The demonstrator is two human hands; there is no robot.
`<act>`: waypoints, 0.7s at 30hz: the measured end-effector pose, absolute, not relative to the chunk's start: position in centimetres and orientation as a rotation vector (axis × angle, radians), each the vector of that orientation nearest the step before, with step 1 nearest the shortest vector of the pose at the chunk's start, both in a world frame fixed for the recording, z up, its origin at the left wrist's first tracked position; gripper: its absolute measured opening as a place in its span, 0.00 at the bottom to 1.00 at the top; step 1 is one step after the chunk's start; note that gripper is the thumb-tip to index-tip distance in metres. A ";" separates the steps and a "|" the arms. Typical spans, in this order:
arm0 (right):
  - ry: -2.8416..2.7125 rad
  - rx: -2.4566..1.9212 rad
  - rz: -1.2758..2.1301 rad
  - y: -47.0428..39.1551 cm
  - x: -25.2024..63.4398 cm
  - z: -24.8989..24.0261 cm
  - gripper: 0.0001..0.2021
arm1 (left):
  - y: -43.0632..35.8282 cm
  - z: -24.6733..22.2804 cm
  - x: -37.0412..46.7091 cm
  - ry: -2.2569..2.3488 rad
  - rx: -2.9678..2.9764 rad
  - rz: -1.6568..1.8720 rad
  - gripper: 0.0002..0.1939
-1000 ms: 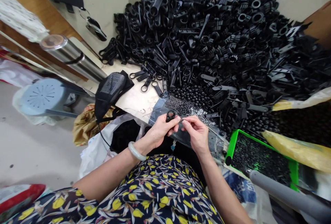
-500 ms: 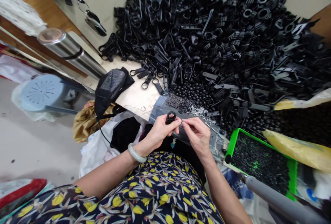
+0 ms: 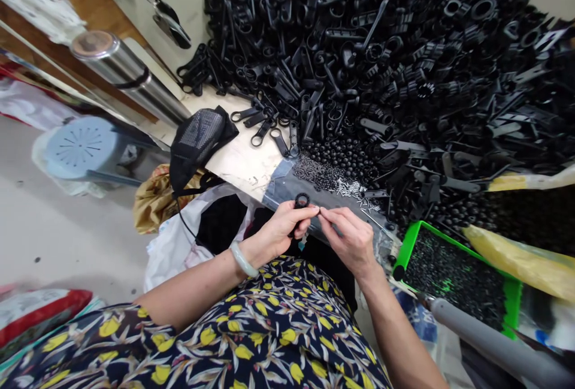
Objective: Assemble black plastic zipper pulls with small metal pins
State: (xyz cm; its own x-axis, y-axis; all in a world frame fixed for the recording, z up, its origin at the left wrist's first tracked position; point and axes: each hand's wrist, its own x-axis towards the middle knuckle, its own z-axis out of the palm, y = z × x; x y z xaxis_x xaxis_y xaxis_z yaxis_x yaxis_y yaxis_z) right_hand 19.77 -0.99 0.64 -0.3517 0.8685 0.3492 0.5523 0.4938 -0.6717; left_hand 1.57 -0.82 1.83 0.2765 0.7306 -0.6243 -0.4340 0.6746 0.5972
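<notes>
My left hand (image 3: 287, 221) is closed round a black plastic ring-ended part (image 3: 302, 199), its toothed ring standing up above the thumb. My right hand (image 3: 350, 233) pinches something tiny and dark at the left thumb tip; what it is I cannot make out. Both hands meet over the front edge of the bench, above a grey taped strip (image 3: 309, 197). Just beyond them lie small silver pins (image 3: 350, 187), tiny dark pieces (image 3: 312, 172) and black balls (image 3: 345, 155). A thin metal rod (image 3: 375, 219) rests right of the pins.
A large heap of black plastic parts (image 3: 359, 47) covers the back of the bench. To the right stands a green tray (image 3: 408, 242) of small dark bits, with a yellow bag (image 3: 516, 260) beside it. A steel flask (image 3: 130, 74) and a black mesh pouch (image 3: 202, 137) are at the left.
The right fingertips have come up against the left thumb, and the ring in my left hand has tilted slightly. The whole view has shifted a little.
</notes>
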 end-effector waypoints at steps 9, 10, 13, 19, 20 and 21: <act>-2.113 -1.145 0.390 -1.0 19.6 0.5 0.09 | -1.1 1.7 2.5 1.035 0.302 0.832 0.16; -2.113 -1.144 0.350 -1.0 19.6 0.4 0.08 | -1.1 1.7 2.6 1.035 0.298 0.836 0.16; -2.094 -1.165 0.287 -1.0 19.5 0.2 0.07 | -1.1 1.7 3.0 1.029 0.281 0.844 0.17; -2.031 -1.168 0.425 -0.8 20.0 0.1 0.06 | -1.1 1.7 3.5 1.035 0.343 0.870 0.18; -2.013 -1.168 0.461 -0.8 20.1 0.0 0.06 | -1.1 1.6 3.6 1.035 0.357 0.880 0.18; -1.988 -1.174 0.496 -0.9 20.2 -0.1 0.06 | -1.1 1.6 3.6 1.033 0.366 0.889 0.18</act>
